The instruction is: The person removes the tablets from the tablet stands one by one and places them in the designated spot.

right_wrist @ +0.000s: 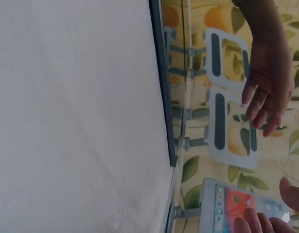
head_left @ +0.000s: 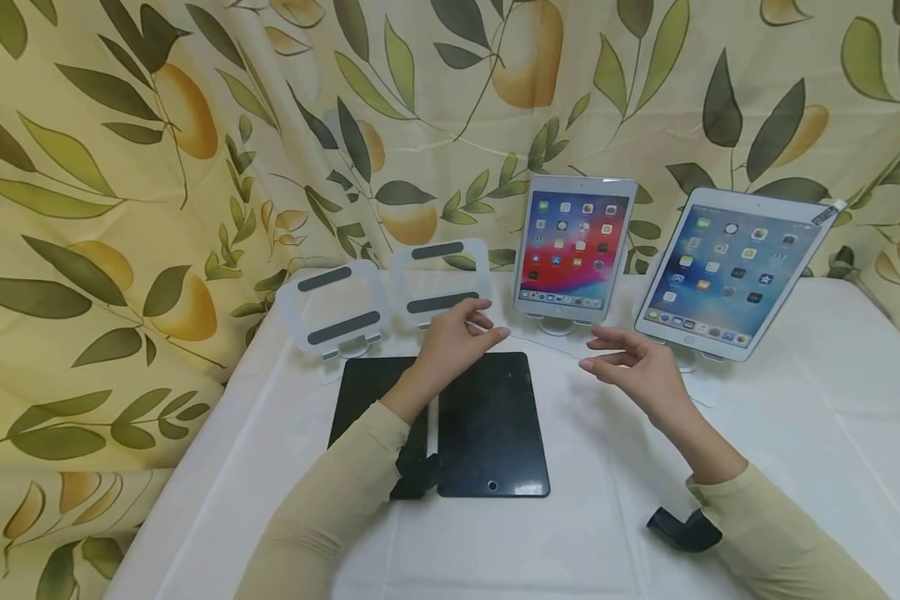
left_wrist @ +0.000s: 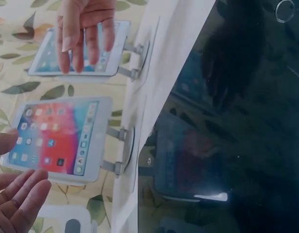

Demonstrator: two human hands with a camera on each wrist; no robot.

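Observation:
My left hand (head_left: 453, 342) hovers above the far edge of two black tablets (head_left: 495, 425) lying side by side on the table. Its fingers are loosely bent, with nothing visible between them. Across from it, my right hand (head_left: 641, 371) is held in the air in front of the stands, thumb and fingers apart and holding nothing visible. Behind the hands, a white tablet with a red and blue screen (head_left: 573, 246) leans upright on a stand. To its right another white tablet with a blue screen (head_left: 731, 271) leans on its own stand. My left forearm partly hides the black tablets.
Two white frame-shaped stands with dark grip strips, the left stand (head_left: 337, 304) and the middle stand (head_left: 441, 279), hold no tablet. A small tag (head_left: 828, 212) sits at the right tablet's top corner. White cloth (head_left: 570, 542) covers the table; a leaf-patterned curtain (head_left: 270, 167) hangs behind.

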